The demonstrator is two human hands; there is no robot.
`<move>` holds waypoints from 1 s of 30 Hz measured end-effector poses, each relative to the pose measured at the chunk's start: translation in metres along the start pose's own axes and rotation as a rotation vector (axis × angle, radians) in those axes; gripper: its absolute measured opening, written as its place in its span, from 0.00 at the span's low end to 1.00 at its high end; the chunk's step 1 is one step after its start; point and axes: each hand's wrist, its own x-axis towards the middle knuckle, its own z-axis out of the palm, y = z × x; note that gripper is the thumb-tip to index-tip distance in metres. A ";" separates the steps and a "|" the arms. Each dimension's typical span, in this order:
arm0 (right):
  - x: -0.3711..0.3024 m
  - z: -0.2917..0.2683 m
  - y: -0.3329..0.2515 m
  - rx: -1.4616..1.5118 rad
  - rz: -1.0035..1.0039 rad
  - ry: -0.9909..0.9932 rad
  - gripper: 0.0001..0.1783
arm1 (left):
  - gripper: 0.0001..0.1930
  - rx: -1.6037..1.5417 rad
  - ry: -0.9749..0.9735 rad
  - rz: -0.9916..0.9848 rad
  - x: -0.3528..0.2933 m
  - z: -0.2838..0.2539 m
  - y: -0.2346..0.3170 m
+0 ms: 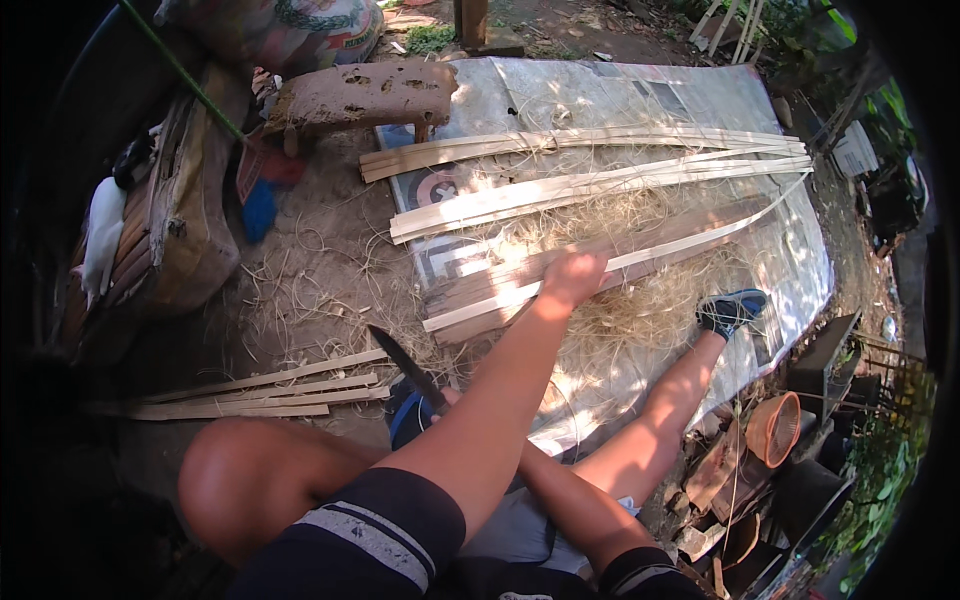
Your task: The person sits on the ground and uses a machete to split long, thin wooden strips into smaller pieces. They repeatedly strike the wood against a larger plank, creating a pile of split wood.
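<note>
My left hand reaches forward, its fingers closed on a long pale bamboo strip. That strip lies along a brown wooden plank, and its far right end curves up off the wood. Crossed beneath my left forearm, my right hand grips a knife. The dark blade points up and to the left, apart from the strip; most of the right hand is hidden by the left arm. Curly shavings are heaped around the plank.
Two bundles of split strips, a far bundle and a nearer bundle, lie on a printed sheet. More strips rest at left. A log bench stands behind; an orange pot sits among clutter at right, beyond my shod foot.
</note>
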 end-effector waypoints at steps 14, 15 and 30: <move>0.000 -0.054 0.057 0.128 -0.068 0.170 0.26 | 0.22 -0.125 -0.365 -0.272 0.020 -0.019 0.011; -0.002 -0.038 0.063 0.104 -0.143 0.165 0.25 | 0.22 -0.130 -0.389 -0.272 0.019 -0.022 0.009; 0.006 -0.017 0.093 0.285 -0.023 0.185 0.39 | 0.19 -0.082 -0.249 -0.127 0.011 -0.044 0.008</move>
